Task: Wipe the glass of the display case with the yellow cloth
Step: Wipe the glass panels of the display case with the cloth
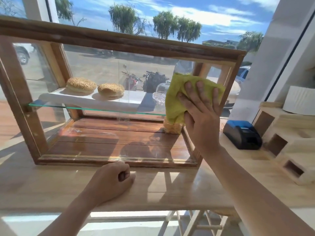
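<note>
— Sunlit wooden counter (pixel 170 188) — where's the yellow cloth (pixel 177 99)?
— Crumpled, soft, lying under my right hand (pixel 201 113); I'm pressing it flat-fingered against the wood-framed display case (pixel 119 43) glass, right end.
— Left hand (pixel 112 179)?
— Resting clenched, empty.

Pale wooden counter (pixel 170 189), display case (pixel 119 45), black printer (pixel 242 134), left hand (pixel 110 181)

one display case (pixel 119 46) on the counter, one yellow cloth (pixel 177 99), two hands in play, left hand (pixel 110 181) and right hand (pixel 201 114). two sesame buns (pixel 81 85) (pixel 111 90) inside, one glass dome (pixel 162 92), one blue-topped printer (pixel 242 133) off to the side.
</note>
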